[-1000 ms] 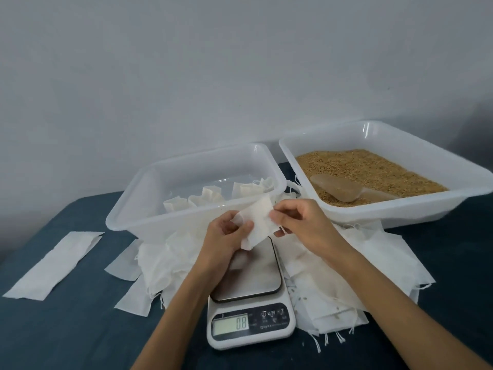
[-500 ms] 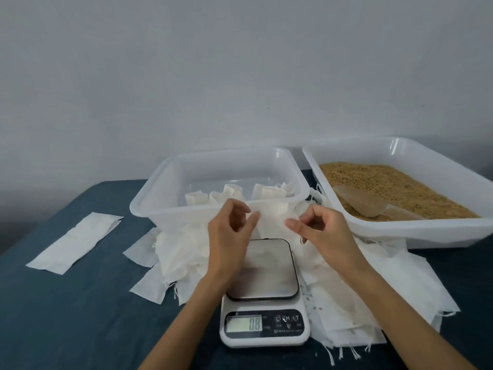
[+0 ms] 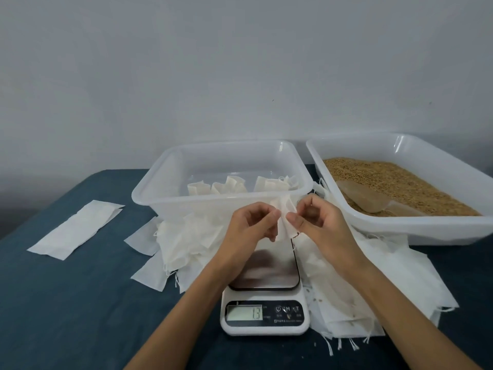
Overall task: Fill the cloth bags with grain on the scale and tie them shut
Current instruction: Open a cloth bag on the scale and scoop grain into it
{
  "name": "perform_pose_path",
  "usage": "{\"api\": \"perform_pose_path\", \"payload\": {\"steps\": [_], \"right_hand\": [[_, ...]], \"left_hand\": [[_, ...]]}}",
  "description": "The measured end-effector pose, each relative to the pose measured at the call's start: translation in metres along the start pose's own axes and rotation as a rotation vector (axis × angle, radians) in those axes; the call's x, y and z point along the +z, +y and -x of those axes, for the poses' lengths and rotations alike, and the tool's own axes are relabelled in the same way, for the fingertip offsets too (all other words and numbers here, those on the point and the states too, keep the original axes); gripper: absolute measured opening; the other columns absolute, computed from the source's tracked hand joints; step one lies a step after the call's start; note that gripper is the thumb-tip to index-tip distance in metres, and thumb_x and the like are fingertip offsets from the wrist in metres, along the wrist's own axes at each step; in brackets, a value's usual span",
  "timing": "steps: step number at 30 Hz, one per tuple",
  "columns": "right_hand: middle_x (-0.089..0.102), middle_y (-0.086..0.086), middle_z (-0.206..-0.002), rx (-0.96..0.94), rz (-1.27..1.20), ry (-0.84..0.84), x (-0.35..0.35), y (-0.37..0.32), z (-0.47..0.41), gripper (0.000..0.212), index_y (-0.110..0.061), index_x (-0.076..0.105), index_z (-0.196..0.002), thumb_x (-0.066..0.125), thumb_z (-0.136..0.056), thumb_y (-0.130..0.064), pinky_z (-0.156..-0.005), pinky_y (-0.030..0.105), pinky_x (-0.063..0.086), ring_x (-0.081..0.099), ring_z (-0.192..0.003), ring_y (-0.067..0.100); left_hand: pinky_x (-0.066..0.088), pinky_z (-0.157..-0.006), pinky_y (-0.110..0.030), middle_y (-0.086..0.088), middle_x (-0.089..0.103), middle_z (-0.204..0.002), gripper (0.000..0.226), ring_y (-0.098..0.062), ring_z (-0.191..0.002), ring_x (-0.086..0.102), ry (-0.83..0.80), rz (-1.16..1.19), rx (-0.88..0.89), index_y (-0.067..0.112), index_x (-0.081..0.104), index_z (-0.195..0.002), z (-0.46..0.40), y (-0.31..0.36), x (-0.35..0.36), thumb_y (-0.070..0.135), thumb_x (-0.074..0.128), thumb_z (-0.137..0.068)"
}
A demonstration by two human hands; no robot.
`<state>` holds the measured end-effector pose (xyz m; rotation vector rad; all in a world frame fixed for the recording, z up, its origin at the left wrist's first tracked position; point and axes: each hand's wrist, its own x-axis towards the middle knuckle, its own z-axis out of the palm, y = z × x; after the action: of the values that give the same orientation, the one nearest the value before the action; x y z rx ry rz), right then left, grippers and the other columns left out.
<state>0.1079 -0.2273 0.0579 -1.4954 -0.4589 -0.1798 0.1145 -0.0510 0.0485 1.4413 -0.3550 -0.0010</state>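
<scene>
1. While we are looking down at the dark blue table (image 3: 66,303), a flat white cloth strip (image 3: 76,229) is lying at its far left.
2. Next we are seeing a clear tub (image 3: 221,201) holding several filled cloth bags (image 3: 241,186), with loose empty bags (image 3: 186,244) spreading beneath it.
3. Our left hand (image 3: 249,227) and right hand (image 3: 317,222) are each pinching one small cloth bag (image 3: 285,222) between thumb and forefinger, holding it above the scale (image 3: 264,303).
4. The scale's display (image 3: 244,313) is reading "1.3"; the tiny lettering beside its buttons is too small to read.
5. Farthest right, a white tub (image 3: 416,228) is holding brown grain (image 3: 394,180), with a translucent scoop (image 3: 365,197) lying in it.
</scene>
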Motion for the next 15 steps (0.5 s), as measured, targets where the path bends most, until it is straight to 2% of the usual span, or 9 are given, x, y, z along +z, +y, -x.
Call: {"api": "perform_pose_path", "payload": {"steps": [4,7,10,15], "right_hand": [[0.056,-0.007,-0.068,0.025,0.004,-0.043,0.0006,0.0016,0.0013,0.027,-0.01,0.056,-0.08,0.082,-0.075,-0.019,-0.065,0.017,0.049,0.055,-0.067,0.009],[0.055,-0.003,-0.07,0.021,0.012,-0.089,0.0027,0.0014,0.0032,0.024,-0.015,0.058,-0.078,0.082,-0.076,-0.019,-0.063,0.017,0.046,0.054,-0.068,0.011],[0.063,-0.001,-0.075,0.01,0.0,-0.112,0.003,-0.0007,0.0037,0.015,-0.02,0.064,-0.08,0.079,-0.079,-0.019,-0.07,0.02,0.05,0.061,-0.074,0.013],[0.074,0.009,-0.085,0.018,-0.033,-0.077,0.0022,-0.0005,0.0039,0.017,-0.002,0.062,-0.098,0.073,-0.085,0.002,-0.077,0.025,0.056,0.07,-0.082,0.021]], "left_hand": [[0.056,-0.07,-0.029,-0.006,0.064,-0.078,0.03,-0.021,-0.074,0.062,-0.104,0.029,-0.035,0.008,0.069,-0.083,0.0033,0.0006,0.0033,0.031,0.064,-0.102],[0.056,-0.074,-0.031,-0.006,0.068,-0.081,0.023,-0.023,-0.077,0.064,-0.101,0.022,-0.036,0.007,0.071,-0.089,0.0038,0.0006,0.0025,0.029,0.07,-0.097],[0.057,-0.076,-0.031,-0.008,0.069,-0.084,0.022,-0.023,-0.082,0.065,-0.083,0.019,-0.034,0.01,0.072,-0.088,0.0025,0.0006,-0.0005,0.028,0.068,-0.1],[0.06,-0.082,-0.034,-0.014,0.072,-0.088,0.017,-0.026,-0.084,0.069,-0.045,0.021,-0.005,0.011,0.076,-0.09,0.0006,0.0,-0.004,0.028,0.078,-0.092]]}}
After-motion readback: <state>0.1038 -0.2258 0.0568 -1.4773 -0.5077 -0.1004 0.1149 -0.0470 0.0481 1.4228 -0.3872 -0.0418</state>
